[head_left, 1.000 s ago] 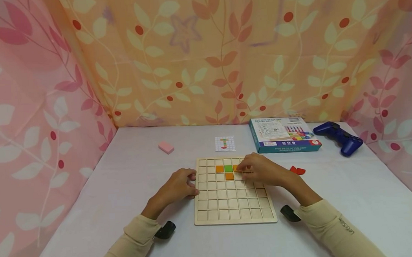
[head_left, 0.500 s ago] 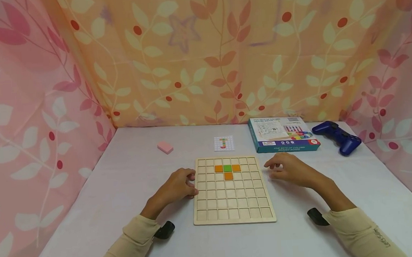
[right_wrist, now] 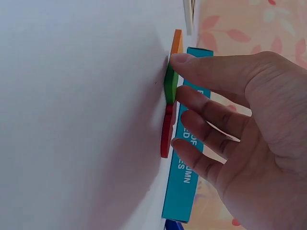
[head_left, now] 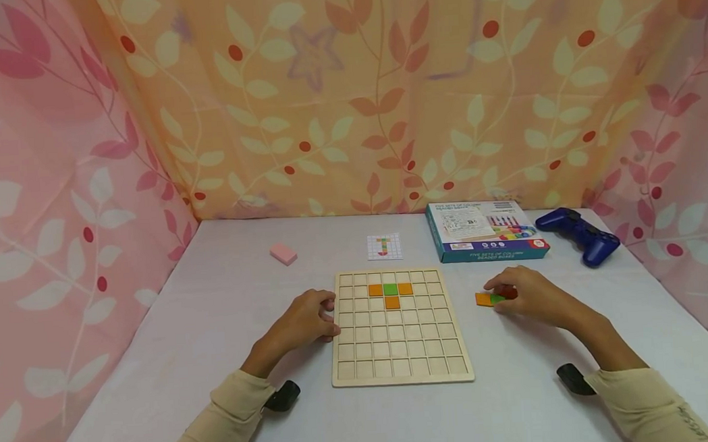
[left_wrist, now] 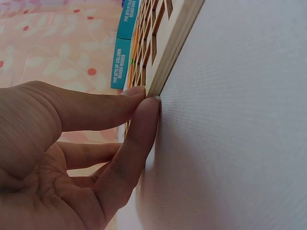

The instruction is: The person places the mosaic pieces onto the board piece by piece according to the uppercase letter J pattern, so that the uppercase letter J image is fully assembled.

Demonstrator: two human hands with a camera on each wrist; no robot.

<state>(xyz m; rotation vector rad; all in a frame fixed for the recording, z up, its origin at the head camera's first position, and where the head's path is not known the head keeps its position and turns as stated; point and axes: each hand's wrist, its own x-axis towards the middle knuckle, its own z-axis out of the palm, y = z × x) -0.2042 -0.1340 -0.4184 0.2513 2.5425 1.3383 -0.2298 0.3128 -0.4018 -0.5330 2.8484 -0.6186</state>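
Observation:
A square wooden grid board (head_left: pixel 402 373) lies flat, with a green tile (head_left: pixel 390 290) and three orange tiles (head_left: pixel 375 291) in its upper cells. At its left edge my left hand (head_left: pixel 302 319) pinches the board between thumb (left_wrist: pixel 103 112) and a finger. Right of the board, my right hand (head_left: pixel 535 298) hovers over loose pieces with thumb and fingers spread apart. Its thumb (right_wrist: pixel 187 62) seems to touch a green piece (right_wrist: pixel 170 86). An orange piece (right_wrist: pixel 177 40) lies left of that, and a red piece (right_wrist: pixel 166 132) lies partly hidden under the fingers.
Behind the board lie a pattern card (head_left: pixel 384 247) and a pink block (head_left: pixel 283 254). A flat teal box (head_left: pixel 490 250) stands at the back right, with a blue game controller (head_left: pixel 580 234) beside it. Floral curtains (head_left: pixel 323 115) close off the back and sides.
My right hand has left the orange tile on the board and moved right to the loose pieces, its thumb and finger spreading. The left hand stays at the board's edge.

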